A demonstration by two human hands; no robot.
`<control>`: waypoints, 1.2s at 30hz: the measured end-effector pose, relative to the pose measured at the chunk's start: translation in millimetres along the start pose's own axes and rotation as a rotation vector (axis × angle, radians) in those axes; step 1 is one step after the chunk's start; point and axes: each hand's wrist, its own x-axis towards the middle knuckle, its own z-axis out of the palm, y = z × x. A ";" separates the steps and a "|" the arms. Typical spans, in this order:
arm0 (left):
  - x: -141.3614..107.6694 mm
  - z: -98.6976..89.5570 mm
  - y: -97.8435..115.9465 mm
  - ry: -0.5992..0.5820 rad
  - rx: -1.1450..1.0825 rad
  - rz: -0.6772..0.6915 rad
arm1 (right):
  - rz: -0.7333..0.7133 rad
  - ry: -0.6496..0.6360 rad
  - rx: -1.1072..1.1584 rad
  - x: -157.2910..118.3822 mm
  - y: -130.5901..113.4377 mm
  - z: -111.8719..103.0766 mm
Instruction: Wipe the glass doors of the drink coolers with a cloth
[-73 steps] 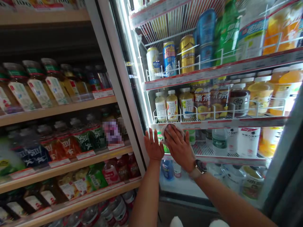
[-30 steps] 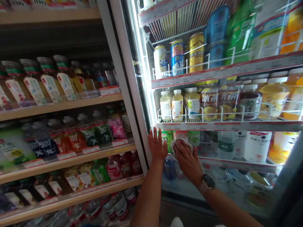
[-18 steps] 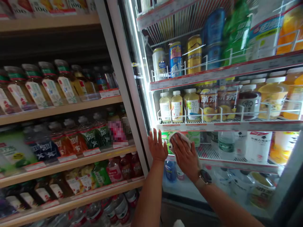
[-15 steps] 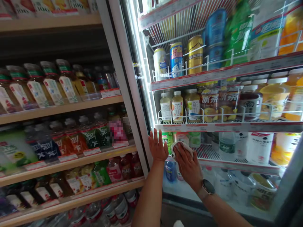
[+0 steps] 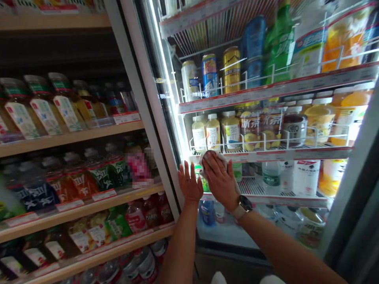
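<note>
A crumpled white cloth point(image 5: 203, 173) lies under my right hand point(image 5: 221, 180), which presses it flat against the glass door point(image 5: 216, 238) of a lit drinks cooler. The cloth sits at about the height of the middle shelf's front edge, and parts of it show around the fingers. To the left, my left hand point(image 5: 190, 185) has its fingers spread, holds nothing and rests by the door's left side; whether the palm touches the glass I cannot tell. A dark-faced watch point(image 5: 245, 203) with a light strap is on my right wrist.
Behind the glass, wire shelves carry cans, small tea bottles point(image 5: 213, 132) and a green bottle point(image 5: 278, 47). An upright frame point(image 5: 139, 67) divides the cooler from wooden-edged shelves point(image 5: 71, 136) of bottled drinks at left. White shoe tips point(image 5: 218, 278) show at the bottom.
My right hand has moved the cloth upward across the glass, from below the middle shelf's edge to that edge. The left hand keeps its place by the door's side. The view has shifted right.
</note>
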 end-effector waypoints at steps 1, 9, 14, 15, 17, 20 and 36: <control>0.2 0.2 0.1 0.004 -0.001 0.000 | 0.006 0.013 -0.005 2.7 -0.5 0.9; 0.8 -1.6 1.3 0.019 -0.018 0.011 | -0.029 -0.068 0.006 -90.0 -6.1 20.5; 0.6 -2.4 2.0 -0.005 -0.034 -0.004 | -0.057 -0.123 0.028 -127.3 -4.8 21.2; 0.7 -2.3 1.7 -0.007 -0.037 -0.006 | -0.058 -0.137 0.032 -121.7 -4.2 19.4; 0.8 -1.4 0.8 0.005 -0.047 -0.002 | -0.051 -0.160 0.033 -97.4 -3.5 13.9; -0.2 0.9 -0.8 0.015 -0.049 -0.010 | -0.040 -0.155 0.025 -42.9 -3.7 4.6; -1.4 0.1 0.1 -0.004 -0.005 -0.015 | -0.073 -0.112 -0.010 -140.5 -1.9 22.7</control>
